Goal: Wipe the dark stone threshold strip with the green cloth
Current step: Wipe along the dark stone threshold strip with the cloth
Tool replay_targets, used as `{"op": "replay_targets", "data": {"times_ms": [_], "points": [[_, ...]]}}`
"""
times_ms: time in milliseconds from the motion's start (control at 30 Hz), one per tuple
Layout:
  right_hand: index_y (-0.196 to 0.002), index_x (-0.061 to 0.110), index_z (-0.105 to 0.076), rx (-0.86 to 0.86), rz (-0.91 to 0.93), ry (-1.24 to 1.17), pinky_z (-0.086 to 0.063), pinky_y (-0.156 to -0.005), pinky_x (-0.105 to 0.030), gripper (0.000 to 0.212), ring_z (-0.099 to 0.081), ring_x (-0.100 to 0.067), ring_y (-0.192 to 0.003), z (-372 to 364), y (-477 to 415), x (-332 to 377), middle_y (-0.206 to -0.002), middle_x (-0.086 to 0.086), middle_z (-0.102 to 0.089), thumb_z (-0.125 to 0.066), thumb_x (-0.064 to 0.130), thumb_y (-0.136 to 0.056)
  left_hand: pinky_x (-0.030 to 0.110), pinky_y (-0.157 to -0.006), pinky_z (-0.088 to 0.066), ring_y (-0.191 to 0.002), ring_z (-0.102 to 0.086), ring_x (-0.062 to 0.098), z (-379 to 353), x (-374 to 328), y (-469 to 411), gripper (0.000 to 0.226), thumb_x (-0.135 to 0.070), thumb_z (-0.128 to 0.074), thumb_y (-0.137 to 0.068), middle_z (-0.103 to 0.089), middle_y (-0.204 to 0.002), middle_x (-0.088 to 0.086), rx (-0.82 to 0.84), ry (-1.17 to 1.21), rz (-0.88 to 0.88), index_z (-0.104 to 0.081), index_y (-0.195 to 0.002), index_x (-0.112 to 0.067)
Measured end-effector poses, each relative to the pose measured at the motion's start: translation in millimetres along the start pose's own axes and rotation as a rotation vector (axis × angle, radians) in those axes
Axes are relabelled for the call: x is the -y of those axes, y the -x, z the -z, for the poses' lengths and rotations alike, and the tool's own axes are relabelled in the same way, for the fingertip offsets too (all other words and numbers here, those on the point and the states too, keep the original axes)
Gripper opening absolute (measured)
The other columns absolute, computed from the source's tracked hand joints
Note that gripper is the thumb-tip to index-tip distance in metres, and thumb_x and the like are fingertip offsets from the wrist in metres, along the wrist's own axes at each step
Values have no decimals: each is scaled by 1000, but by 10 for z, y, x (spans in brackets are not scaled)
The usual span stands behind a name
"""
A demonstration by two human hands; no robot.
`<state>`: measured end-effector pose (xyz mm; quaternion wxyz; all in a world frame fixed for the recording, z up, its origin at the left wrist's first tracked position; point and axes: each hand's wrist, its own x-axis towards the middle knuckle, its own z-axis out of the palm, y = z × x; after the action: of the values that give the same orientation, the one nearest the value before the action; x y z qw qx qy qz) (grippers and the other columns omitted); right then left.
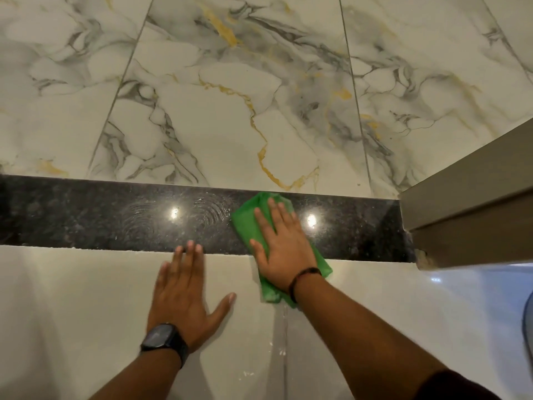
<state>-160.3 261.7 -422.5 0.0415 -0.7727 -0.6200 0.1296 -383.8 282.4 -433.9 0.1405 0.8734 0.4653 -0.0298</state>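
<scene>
The dark stone threshold strip (pixel 86 215) runs across the floor from left to right, glossy, with curved wipe marks left of centre. A green cloth (pixel 248 217) lies across the strip and over its near edge onto the pale tile. My right hand (pixel 281 246) presses flat on the cloth, fingers spread and pointing away from me. My left hand (pixel 184 295) rests flat on the pale tile, its fingertips just reaching the strip's near edge, holding nothing. A watch sits on my left wrist, a dark band on my right.
Marbled white tiles with grey and gold veins (pixel 230 111) lie beyond the strip. A grey-brown door frame (pixel 467 203) stands at the strip's right end. Pale glossy tile (pixel 72 313) lies on my side. A blue rim (pixel 527 321) shows at the right edge.
</scene>
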Motion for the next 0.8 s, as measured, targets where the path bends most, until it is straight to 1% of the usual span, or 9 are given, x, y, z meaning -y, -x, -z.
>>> {"op": "replay_targets", "data": {"times_ms": [67,133,300,367,433,500,567,700,800], "points": [[-149,25,-17,38,95,6,-11,-118,-46,61,-6,-23,-146,-2,247,-168,-159,-8,-11,-25,51,-95,46,-118,-4,-147,1,24,6,161,42,99,-75,-26,-81,-6,-160,10,-2,-12,26,-2,-152,-11],[-149,27,-17,38,80,14,-16,-117,-49,61,-9,-23,-145,48,453,-475,-159,-8,-14,-22,54,-95,46,-118,-3,-147,4,23,13,263,66,97,-75,-25,-82,-3,-161,9,12,-18,17,1,-152,-13],[-146,15,-32,-124,-270,-54,-20,-115,-52,62,-17,-36,-142,223,564,-1033,-155,-19,-21,-32,46,-93,49,-118,-4,-147,4,24,19,256,72,97,-75,-24,-82,-1,-161,8,6,-6,28,2,-152,-14],[-147,14,-28,-169,-403,-37,-15,-117,-51,64,-13,-36,-143,194,395,-972,-156,-19,-17,-29,46,-92,50,-118,-5,-147,4,24,21,261,80,98,-75,-26,-81,-2,-160,8,-9,-3,23,1,-152,-14],[-150,15,-18,-150,-527,-2,-8,-118,-49,67,-7,-33,-145,146,182,-805,-158,-18,-10,-22,48,-92,49,-118,-4,-147,5,24,40,269,75,99,-76,-26,-81,-1,-160,7,-12,-6,21,1,-152,-14],[-150,14,-12,-133,-554,36,-5,-118,-49,66,-3,-33,-145,128,-63,-556,-158,-19,-5,-21,48,-94,49,-118,-4,-147,5,24,60,253,60,100,-77,-26,-80,-1,-160,6,-15,1,24,1,-152,-13],[-151,15,-9,-105,-445,79,-2,-118,-49,66,1,-33,-145,108,-285,-166,-158,-20,-2,-21,48,-95,49,-118,-5,-147,4,24,71,246,68,101,-78,-27,-79,-2,-160,7,-2,8,22,1,-152,-13],[-150,21,-12,-20,-33,39,-1,-118,-47,65,4,-28,-146,-70,-319,662,-159,-13,-1,-24,50,-94,48,-118,-4,-147,5,23,75,437,103,104,-81,-24,-77,3,-160,8,-13,-9,103,5,-151,-14],[-149,25,-18,71,253,39,-3,-119,-44,61,-2,-23,-146,-93,19,595,-160,-7,-9,-27,52,-94,49,-118,-6,-147,3,25,124,825,174,103,-81,-23,-77,2,-161,8,-42,-45,193,6,-152,-16]]}}
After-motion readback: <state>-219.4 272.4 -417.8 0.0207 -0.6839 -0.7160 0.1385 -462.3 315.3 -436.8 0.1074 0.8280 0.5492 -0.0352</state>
